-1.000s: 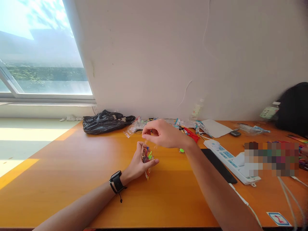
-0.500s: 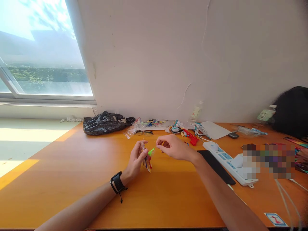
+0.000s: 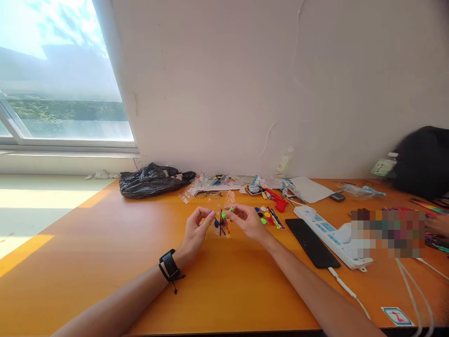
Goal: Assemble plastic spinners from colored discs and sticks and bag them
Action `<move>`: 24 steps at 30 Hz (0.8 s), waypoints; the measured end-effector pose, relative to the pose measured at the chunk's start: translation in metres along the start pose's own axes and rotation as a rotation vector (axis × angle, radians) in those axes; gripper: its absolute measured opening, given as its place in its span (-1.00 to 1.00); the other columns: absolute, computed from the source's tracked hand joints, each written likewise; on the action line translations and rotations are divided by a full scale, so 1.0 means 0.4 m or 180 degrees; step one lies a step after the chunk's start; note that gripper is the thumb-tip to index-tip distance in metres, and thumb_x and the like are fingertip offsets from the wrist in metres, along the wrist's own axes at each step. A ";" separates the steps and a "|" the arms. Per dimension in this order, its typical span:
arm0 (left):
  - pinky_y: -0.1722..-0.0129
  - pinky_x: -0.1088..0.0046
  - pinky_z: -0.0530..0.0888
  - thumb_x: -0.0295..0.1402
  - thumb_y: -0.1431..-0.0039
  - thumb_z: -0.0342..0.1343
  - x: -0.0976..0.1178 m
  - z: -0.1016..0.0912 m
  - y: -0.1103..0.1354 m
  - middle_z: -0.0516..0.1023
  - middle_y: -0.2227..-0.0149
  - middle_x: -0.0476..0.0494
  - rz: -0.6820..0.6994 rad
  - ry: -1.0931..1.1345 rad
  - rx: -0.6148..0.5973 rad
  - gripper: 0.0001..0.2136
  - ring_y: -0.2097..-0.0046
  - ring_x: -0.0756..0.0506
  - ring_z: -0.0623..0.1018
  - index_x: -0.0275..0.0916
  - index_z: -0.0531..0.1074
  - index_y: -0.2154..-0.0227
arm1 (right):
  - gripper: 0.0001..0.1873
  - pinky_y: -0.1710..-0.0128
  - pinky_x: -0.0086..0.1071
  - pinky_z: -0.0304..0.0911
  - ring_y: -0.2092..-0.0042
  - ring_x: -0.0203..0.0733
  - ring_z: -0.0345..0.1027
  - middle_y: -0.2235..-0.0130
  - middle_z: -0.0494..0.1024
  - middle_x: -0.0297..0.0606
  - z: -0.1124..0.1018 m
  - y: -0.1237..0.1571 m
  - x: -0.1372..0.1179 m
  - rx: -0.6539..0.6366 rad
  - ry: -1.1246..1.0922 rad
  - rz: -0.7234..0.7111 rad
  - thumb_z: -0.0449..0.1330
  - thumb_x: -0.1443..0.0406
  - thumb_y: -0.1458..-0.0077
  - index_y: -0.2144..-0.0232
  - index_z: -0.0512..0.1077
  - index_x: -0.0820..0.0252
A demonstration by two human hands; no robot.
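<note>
My left hand [image 3: 197,229], with a black watch [image 3: 169,265] on its wrist, pinches a small blue plastic piece between thumb and fingertips. Close by on the right, my right hand [image 3: 248,223] has thumb and fingers closed on a bright green plastic piece [image 3: 224,215]. Thin blue, black and orange plastic pieces [image 3: 221,226] show between the two hands; whether they are held or lie on the table is unclear. Beside my right hand, small coloured discs [image 3: 260,215] and plastic sticks [image 3: 275,217] lie on the table.
A crinkled clear wrapper [image 3: 230,196] lies behind the hands. A black plastic bag [image 3: 156,181] and a red toy gun [image 3: 277,200] are farther back. To the right are a phone [image 3: 312,243] and a white power strip [image 3: 333,238]; another person's hand [image 3: 437,224] shows at the edge.
My left hand held a clear bag of coloured pieces; now it pinches a blue piece. My right hand has come down, closed on a green piece, and the discs and sticks have come into view.
</note>
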State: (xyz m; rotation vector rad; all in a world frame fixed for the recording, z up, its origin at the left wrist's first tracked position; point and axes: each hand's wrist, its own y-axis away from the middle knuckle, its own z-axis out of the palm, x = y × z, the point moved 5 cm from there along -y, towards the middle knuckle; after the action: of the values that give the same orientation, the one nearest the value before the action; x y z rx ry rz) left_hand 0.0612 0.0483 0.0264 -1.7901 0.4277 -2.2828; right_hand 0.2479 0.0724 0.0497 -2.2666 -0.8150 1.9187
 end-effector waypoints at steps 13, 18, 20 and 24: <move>0.29 0.31 0.57 -0.05 -0.18 0.36 0.010 0.022 0.005 0.67 0.31 -0.22 -0.0664 0.0084 -0.0622 -0.63 0.32 -0.16 0.65 -0.29 0.49 0.29 | -0.65 0.21 -0.34 0.32 0.26 -0.18 0.45 0.32 0.59 -0.27 -0.007 -0.002 0.011 0.0375 0.0067 -0.0066 0.32 0.00 -0.21 0.35 0.55 0.18; 0.31 0.31 0.59 -0.06 -0.19 0.36 0.021 0.017 0.001 0.67 0.33 -0.18 -0.0507 0.0157 -0.0512 -0.64 0.32 -0.15 0.66 -0.26 0.43 0.32 | -0.65 0.20 -0.31 0.33 0.27 -0.17 0.44 0.34 0.57 -0.27 -0.023 -0.007 -0.004 0.0498 0.0073 -0.0058 0.41 0.01 -0.11 0.40 0.54 0.17; 0.26 0.29 0.60 -0.03 -0.24 0.31 0.026 0.017 0.000 0.67 0.28 -0.22 -0.0450 0.0170 -0.0513 -0.64 0.25 -0.18 0.68 -0.26 0.45 0.27 | -0.62 0.19 -0.32 0.34 0.27 -0.18 0.43 0.35 0.55 -0.30 -0.029 -0.008 -0.005 0.0600 -0.0109 -0.0069 0.45 0.02 -0.05 0.45 0.47 0.16; 0.18 0.26 0.60 0.04 -0.25 0.27 0.025 0.019 0.002 0.66 0.22 -0.25 -0.0387 0.0126 -0.0575 -0.60 0.14 -0.23 0.67 -0.24 0.48 0.19 | -0.67 0.14 -0.28 0.37 0.23 -0.16 0.47 0.29 0.59 -0.27 -0.016 -0.008 -0.017 0.0249 -0.0130 -0.0020 0.38 0.02 -0.15 0.33 0.53 0.15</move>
State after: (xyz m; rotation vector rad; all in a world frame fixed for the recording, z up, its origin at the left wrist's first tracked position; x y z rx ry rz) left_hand 0.0662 0.0434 0.0368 -1.9058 0.5630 -2.4351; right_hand 0.2523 0.0741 0.0586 -2.1847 -0.7369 1.9641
